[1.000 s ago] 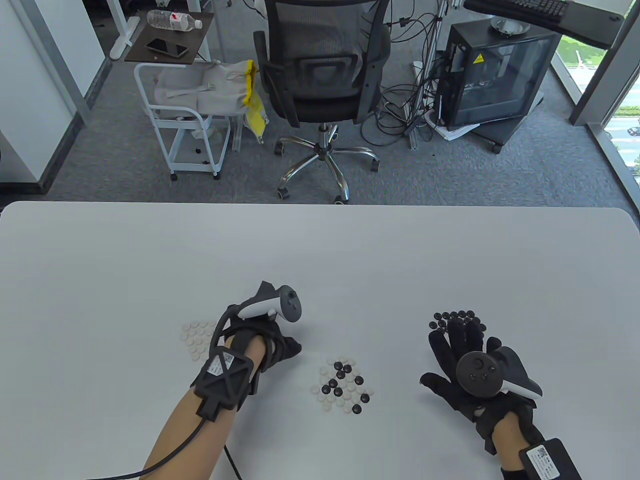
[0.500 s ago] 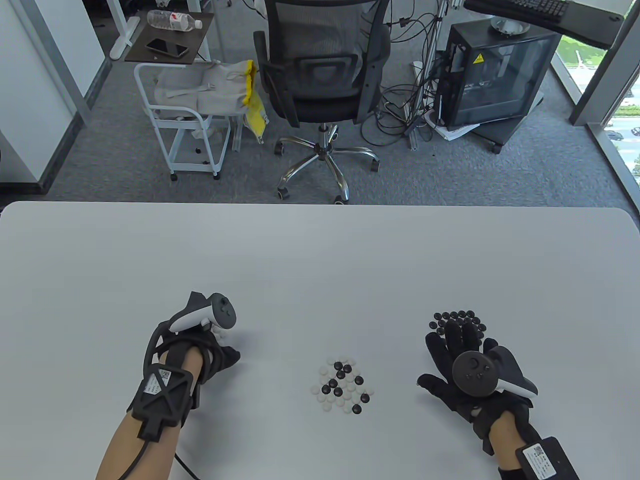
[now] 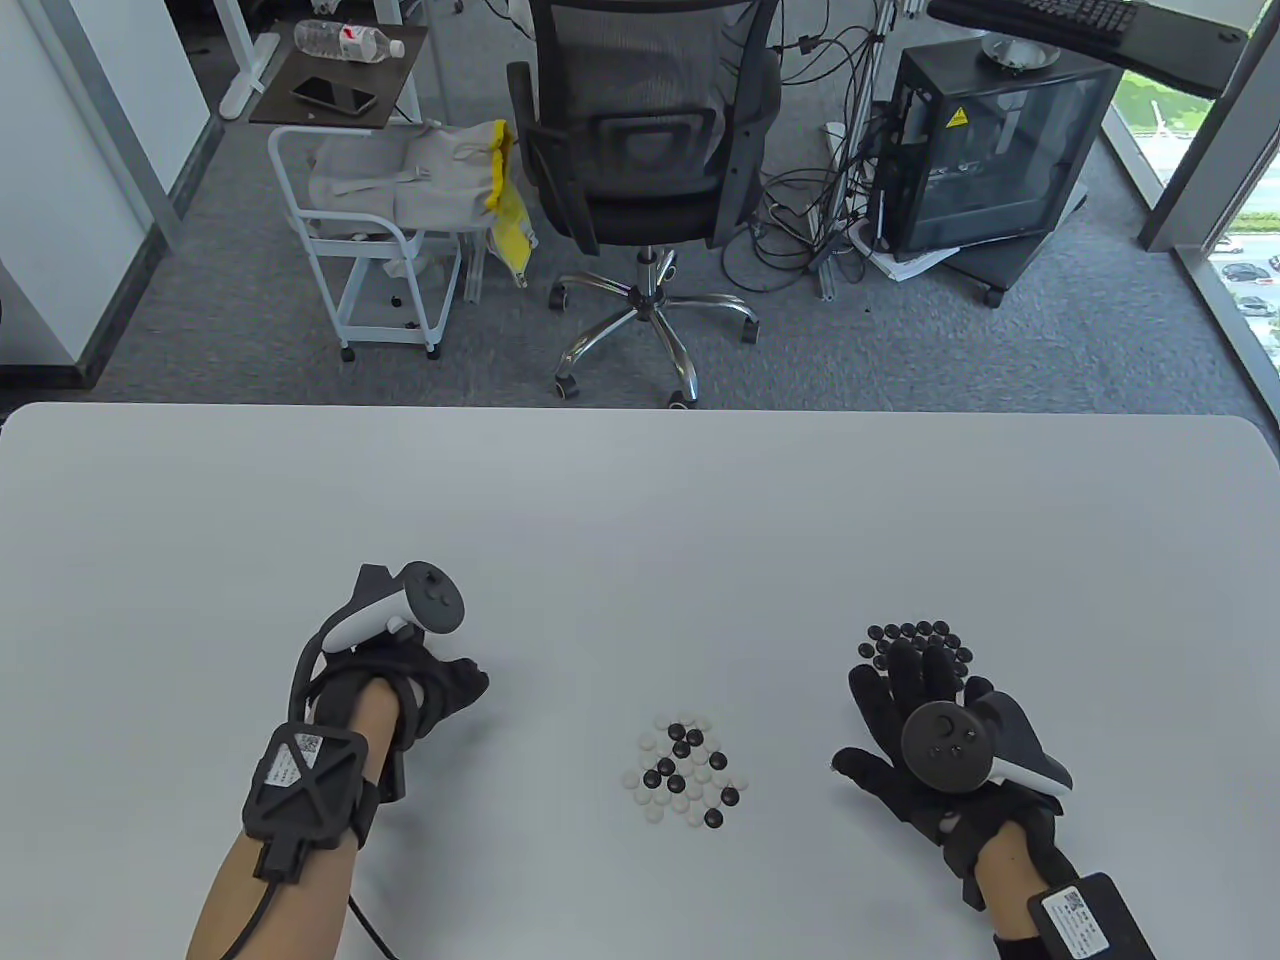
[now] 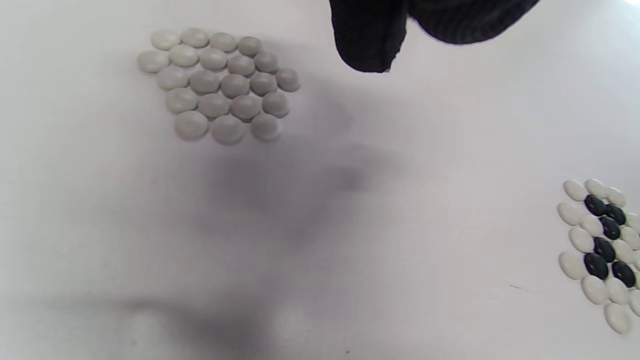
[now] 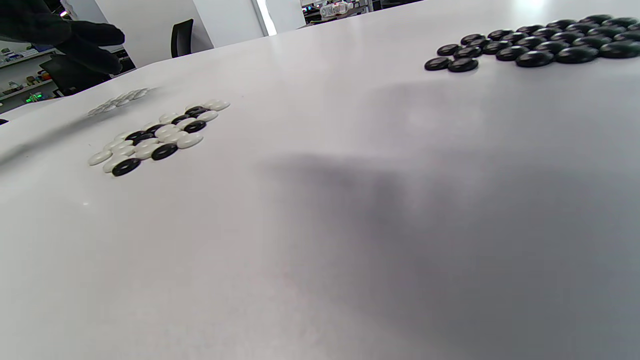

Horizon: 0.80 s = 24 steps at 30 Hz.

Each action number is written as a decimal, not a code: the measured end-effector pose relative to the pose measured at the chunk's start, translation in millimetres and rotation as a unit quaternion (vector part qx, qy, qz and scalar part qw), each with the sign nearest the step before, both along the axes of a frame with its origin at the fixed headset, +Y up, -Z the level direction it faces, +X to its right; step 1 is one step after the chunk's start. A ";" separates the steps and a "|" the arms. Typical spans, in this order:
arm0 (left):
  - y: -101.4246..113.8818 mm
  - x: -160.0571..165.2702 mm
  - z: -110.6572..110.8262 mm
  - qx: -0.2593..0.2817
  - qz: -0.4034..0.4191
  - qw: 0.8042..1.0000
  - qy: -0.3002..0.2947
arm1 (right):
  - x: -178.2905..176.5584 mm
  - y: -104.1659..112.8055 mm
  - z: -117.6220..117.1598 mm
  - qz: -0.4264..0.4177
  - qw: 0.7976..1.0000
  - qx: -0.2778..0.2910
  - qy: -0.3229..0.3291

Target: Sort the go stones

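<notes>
A mixed heap of black and white Go stones (image 3: pixel 685 771) lies at the near middle of the white table (image 3: pixel 640 520); it also shows in the left wrist view (image 4: pixel 600 250) and the right wrist view (image 5: pixel 155 137). A sorted group of white stones (image 4: pixel 220 82) lies under my left hand (image 3: pixel 455 690), which hides it in the table view. The left fingers (image 4: pixel 370 45) are curled above the group; no stone shows in them. A sorted group of black stones (image 3: pixel 915 640) lies at the right. My right hand (image 3: pixel 910 700) lies flat with spread fingers, its tips over the group's near edge.
Beyond the table's far edge stand an office chair (image 3: pixel 640 130), a white cart (image 3: pixel 370 230) and a black PC case (image 3: pixel 990 140). A cable runs from my left wrist off the near edge.
My left hand has moved left from beside the mixed heap to over the white group, then lifted slightly. My right hand has stayed almost still.
</notes>
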State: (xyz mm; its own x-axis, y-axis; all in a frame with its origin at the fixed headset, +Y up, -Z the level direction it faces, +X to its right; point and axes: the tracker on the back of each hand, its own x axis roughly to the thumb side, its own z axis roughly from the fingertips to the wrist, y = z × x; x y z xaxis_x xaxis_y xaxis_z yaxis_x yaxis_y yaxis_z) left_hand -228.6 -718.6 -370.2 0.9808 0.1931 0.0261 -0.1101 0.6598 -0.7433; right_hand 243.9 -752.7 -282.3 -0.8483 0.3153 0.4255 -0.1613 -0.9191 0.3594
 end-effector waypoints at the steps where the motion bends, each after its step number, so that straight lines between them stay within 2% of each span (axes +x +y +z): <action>1: 4.2 10.9 -0.1 0.006 0.003 1.000 -0.016 | 0.0 0.2 0.1 0.000 1.000 0.001 0.000; 6: 5.6 61.2 3.2 0.014 0.004 0.996 -0.090 | 0.1 0.5 0.0 -0.001 1.000 0.004 -0.001; 9: -4.7 92.5 6.0 -0.004 0.038 0.991 -0.126 | 0.1 0.5 0.2 -0.001 1.000 0.004 -0.001; 15: -31.2 140.9 7.9 -0.024 0.043 0.983 -0.177 | -0.7 0.4 0.5 -0.001 1.000 0.004 0.000; 20: -46.5 156.4 7.5 -0.036 0.046 0.981 -0.187 | 0.1 0.4 0.5 -0.002 1.000 0.004 -0.002; 24: -54.4 156.8 7.7 -0.043 0.033 0.980 -0.189 | 0.7 0.4 0.6 -0.001 1.000 0.003 -0.002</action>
State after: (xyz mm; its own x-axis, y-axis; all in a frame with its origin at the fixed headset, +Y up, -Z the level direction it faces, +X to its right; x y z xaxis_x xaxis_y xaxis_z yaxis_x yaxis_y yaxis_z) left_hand -71.9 -772.9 -362.5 0.8894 0.2731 0.3665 0.1438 0.5940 -0.7915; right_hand 244.6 -752.3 -281.6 -0.8498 0.3140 0.4233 -0.1640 -0.9208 0.3538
